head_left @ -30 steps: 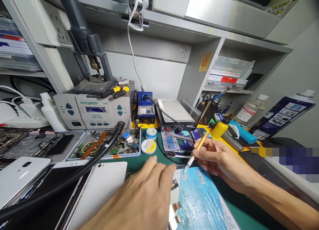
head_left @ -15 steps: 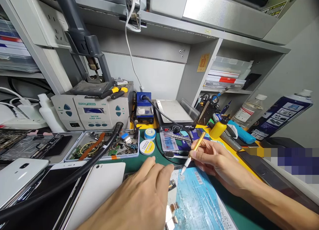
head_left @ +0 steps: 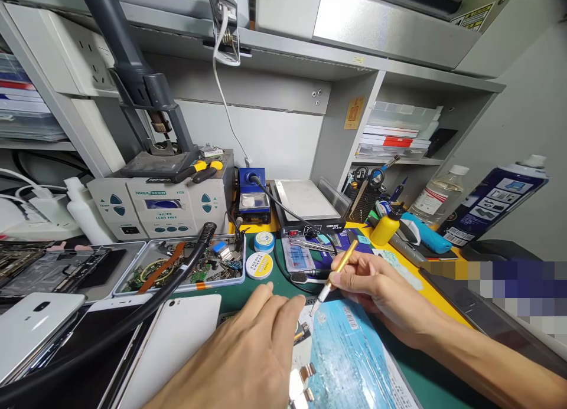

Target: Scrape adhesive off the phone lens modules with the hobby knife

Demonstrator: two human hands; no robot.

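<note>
My right hand [head_left: 370,285] pinches a craft knife [head_left: 344,262] with a gold handle. Its tip points down at the pale left strip of a blue plastic-wrapped packet [head_left: 343,353], close to a small dark electronic part [head_left: 302,333]. Over the packet's left side lies my left hand [head_left: 252,353], its fingers bent and pressed together. Those fingertips and whatever is beneath them are hidden from me. Shiny metal tabs [head_left: 305,372] stick out beside the left hand.
A white phone [head_left: 190,320] and a black hose [head_left: 133,320] lie on the left. Behind are a tray of circuit boards [head_left: 177,285], two round tins [head_left: 259,265] and a hot-air station [head_left: 163,211]. A yellow bottle [head_left: 385,229] stands at the right.
The knife tip has moved left, off the blue part of the packet and onto its pale strip. My left hand stays in nearly the same place. The whole view has shifted slightly.
</note>
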